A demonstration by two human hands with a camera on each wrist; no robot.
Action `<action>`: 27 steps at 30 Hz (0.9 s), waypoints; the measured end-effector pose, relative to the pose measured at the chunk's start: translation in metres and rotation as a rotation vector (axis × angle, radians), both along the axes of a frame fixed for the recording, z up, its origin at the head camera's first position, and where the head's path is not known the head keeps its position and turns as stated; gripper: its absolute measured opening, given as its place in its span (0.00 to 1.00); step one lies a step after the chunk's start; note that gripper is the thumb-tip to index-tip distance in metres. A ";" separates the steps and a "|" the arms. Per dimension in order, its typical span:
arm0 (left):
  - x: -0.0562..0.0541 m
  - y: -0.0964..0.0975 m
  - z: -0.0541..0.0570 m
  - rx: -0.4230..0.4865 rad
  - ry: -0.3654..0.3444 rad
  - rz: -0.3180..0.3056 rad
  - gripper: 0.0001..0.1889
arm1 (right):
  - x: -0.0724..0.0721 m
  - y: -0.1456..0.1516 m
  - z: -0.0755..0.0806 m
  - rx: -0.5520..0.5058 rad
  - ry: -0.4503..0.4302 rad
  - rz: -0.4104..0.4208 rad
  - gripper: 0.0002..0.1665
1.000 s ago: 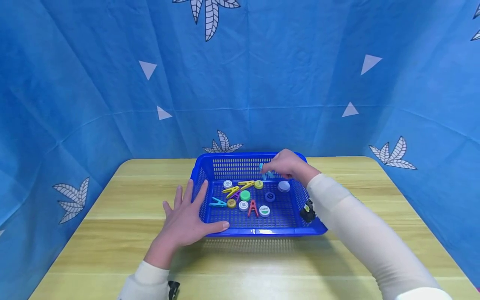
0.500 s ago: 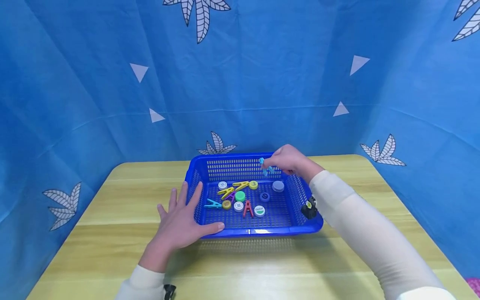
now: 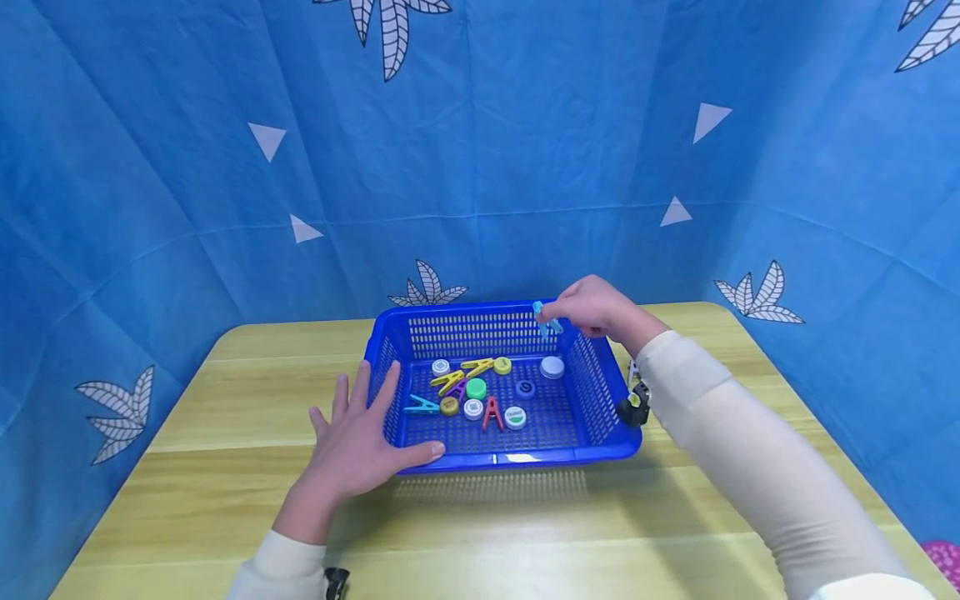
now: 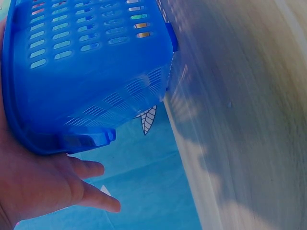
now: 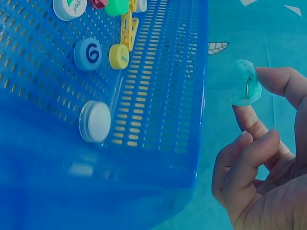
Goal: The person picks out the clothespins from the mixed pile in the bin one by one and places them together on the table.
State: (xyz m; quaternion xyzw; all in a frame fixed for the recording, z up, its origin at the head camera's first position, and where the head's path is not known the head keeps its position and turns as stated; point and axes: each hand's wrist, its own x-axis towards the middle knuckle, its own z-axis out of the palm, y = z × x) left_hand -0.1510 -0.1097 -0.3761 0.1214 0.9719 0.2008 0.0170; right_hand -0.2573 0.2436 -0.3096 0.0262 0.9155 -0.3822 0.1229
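Note:
Between thumb and index finger, my right hand (image 3: pixel 596 307) pinches a light-blue clothespin (image 3: pixel 548 320) over the back right part of the blue basket (image 3: pixel 555 456). The right wrist view shows this clothespin (image 5: pixel 247 84) nearly end-on, level with the rim. My left hand (image 3: pixel 356 446) spreads its straight fingers along the basket's left side, the thumb at the front rim. Inside the basket lie yellow clothespins (image 3: pixel 447 382), a red clothespin (image 3: pixel 492 413), a turquoise clothespin (image 3: pixel 422 405), a purple clothespin (image 3: pixel 457 389) and several bottle caps (image 3: pixel 515 417).
The basket stands on a light wooden table (image 3: pixel 255 400). Behind and beside it hangs a blue patterned cloth (image 3: pixel 480 167). A small pale object (image 3: pixel 632 371) lies outside the basket's right wall, partly hidden by the black wrist camera (image 3: pixel 634 407).
My right hand has lifted the light-blue clothespin upward and slightly right, away from the basket floor. The left hand keeps its place at the basket. The head view has shifted slightly.

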 end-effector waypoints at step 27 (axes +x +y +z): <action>0.001 0.000 0.001 0.000 -0.002 0.003 0.66 | 0.019 0.060 0.005 -0.055 -0.024 -0.093 0.25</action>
